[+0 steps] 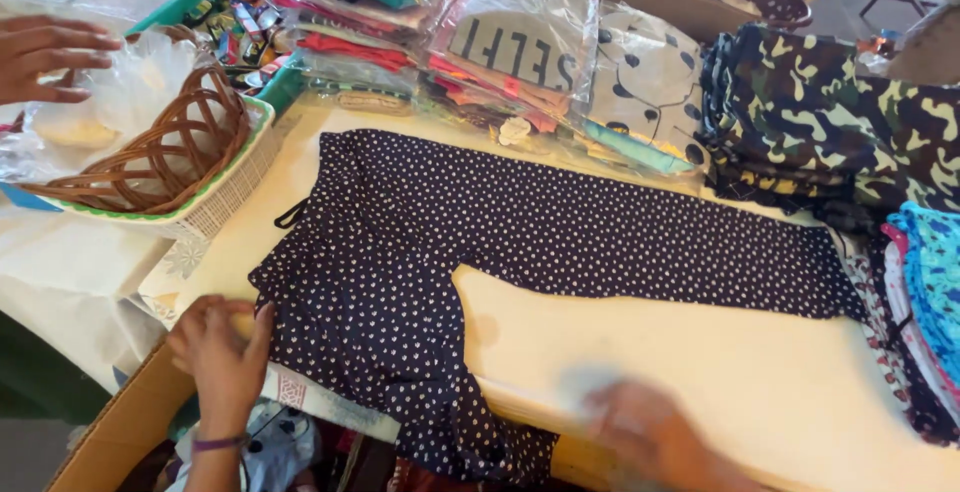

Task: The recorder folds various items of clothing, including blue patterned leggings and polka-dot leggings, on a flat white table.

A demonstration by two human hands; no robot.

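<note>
Dotted navy trousers (520,242) lie spread flat across the cream surface (760,372), one leg hanging over the near edge. Left hand (220,347) pins the waist corner, fingers curled on the cloth; right hand (650,432) is blurred, fingers' state unclear.

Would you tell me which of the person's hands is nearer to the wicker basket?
Left. The left hand rests on the dotted trousers just below the wicker basket; the blurred right hand is far across the table.
</note>
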